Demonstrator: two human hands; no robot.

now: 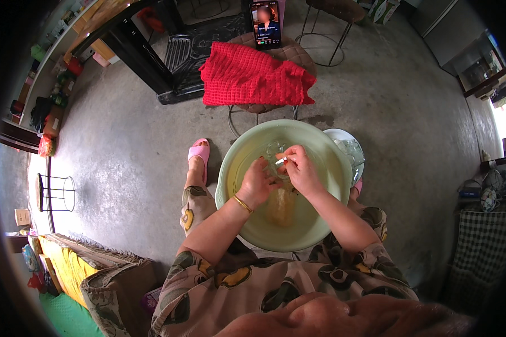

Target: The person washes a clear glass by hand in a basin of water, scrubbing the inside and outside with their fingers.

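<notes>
A pale green plastic basin [238, 156] of water stands before me between my legs. My left hand [255, 179], with a gold-coloured bangle at the wrist, is over the basin, its fingers apart and curved. Beside it, my right hand [300, 170] pinches a small shiny whitish piece [281, 161] between thumb and fingers. A clear, glass-like object [275, 147] shows at the fingertips; whether my left hand grips it cannot be told. Under the water nearer to me lies a blurred yellowish-brown object [281, 208]. Small dark bits float around it.
A white bowl [333, 134] holding clear glassware [353, 152] stands right of the basin. Ahead, a padded stool [297, 54] bears a red cloth [253, 78] and an upright phone [266, 25]. A black metal-framed table [139, 54] stands ahead left; a covered sofa [122, 286] is behind left.
</notes>
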